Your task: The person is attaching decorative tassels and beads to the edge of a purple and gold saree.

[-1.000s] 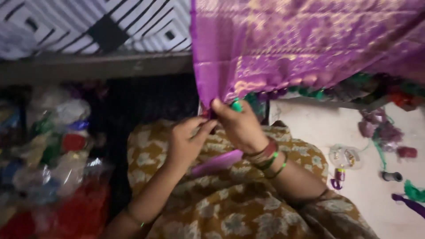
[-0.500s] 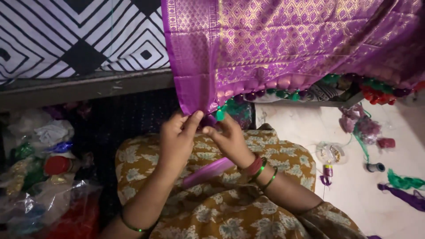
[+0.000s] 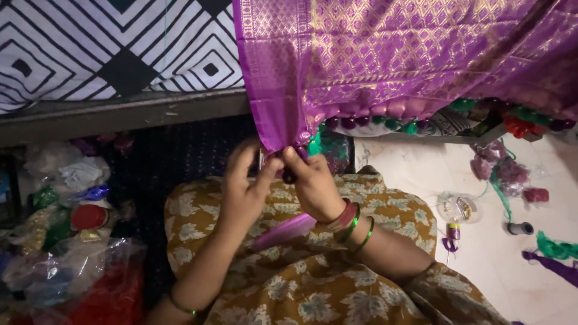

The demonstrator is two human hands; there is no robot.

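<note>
Closest to the camera lies the person's lap, covered in mustard cloth (image 3: 313, 289) printed with pale leaves. A bundle of pink-purple thread (image 3: 283, 232) rests across it, just below the wrists. Red and green bangles (image 3: 352, 219) ring the right wrist, and a thin green one circles the left forearm.

Above the lap the two hands meet. The left hand (image 3: 244, 189) has its fingers curled, thumb and forefinger pinched on the bottom corner of the purple cloth (image 3: 385, 60). The right hand (image 3: 313, 183) is closed in the same way on that corner, its thumb pressed up against the fabric's hem; a small dark bead or tassel knot shows between the two hands, though what exactly is pinched there is too small to tell. The hands touch each other at the fingertips.

The purple cloth hangs down from the bed edge (image 3: 120, 114), woven with a gold diamond pattern and a plain border down its left side. Along its lower hem runs a row of tassels (image 3: 385, 120) in purple, green and gold.

To the left, on the floor, sits a heap of plastic bags (image 3: 66, 241) with a red lid among them. To the right, on the pale floor (image 3: 481, 265), lie thread spools (image 3: 519, 228), scraps of green and purple thread and a small clear bag.

Farthest off, on the bed, spreads a black-and-white diamond-patterned sheet (image 3: 108, 48).
</note>
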